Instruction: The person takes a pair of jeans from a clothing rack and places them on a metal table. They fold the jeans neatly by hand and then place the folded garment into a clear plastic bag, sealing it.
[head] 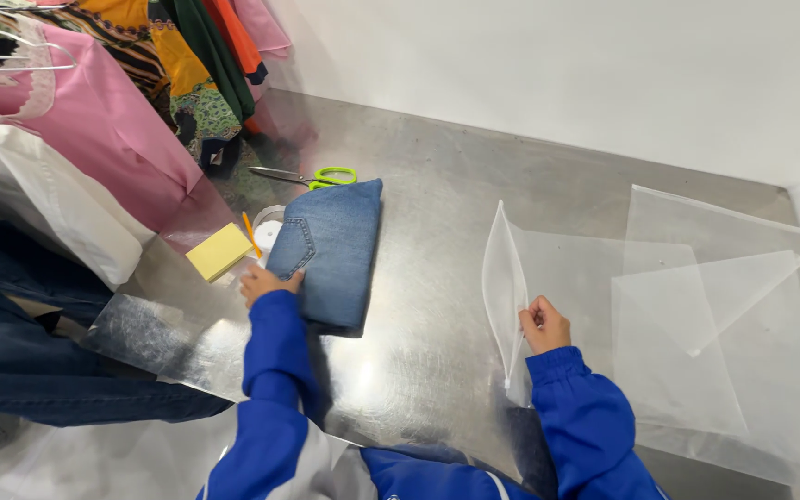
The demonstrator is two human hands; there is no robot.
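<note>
**Folded jeans under the left hand, bag mouth lifted by the right**

The folded jeans [333,252] lie left of centre on the steel table [437,176], long axis running away from the person. The left hand [268,281] rests flat on their near left edge. The right hand [543,325] pinches up the edge of a clear plastic bag [585,287], apart to the right. Behind: scissors [312,176], sticky notes [218,251], tape roll [268,231].
</note>
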